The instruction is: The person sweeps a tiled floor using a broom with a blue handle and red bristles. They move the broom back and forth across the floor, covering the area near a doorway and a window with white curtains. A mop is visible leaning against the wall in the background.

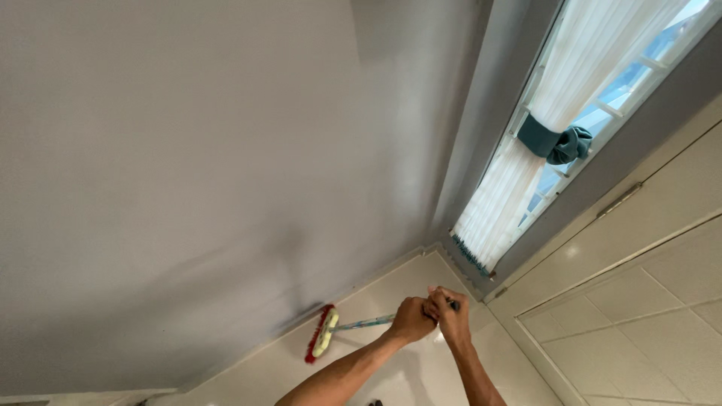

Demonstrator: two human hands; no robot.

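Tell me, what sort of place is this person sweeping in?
Most likely a room in a home. A tied-back white curtain hangs over a window, a plain grey wall meets a glossy tiled floor, and both hands hold a push broom at the baseboard.

Daylight enters through the curtained window (594, 113); the wall (188, 150) lies evenly dim, edges wide-angle distorted.
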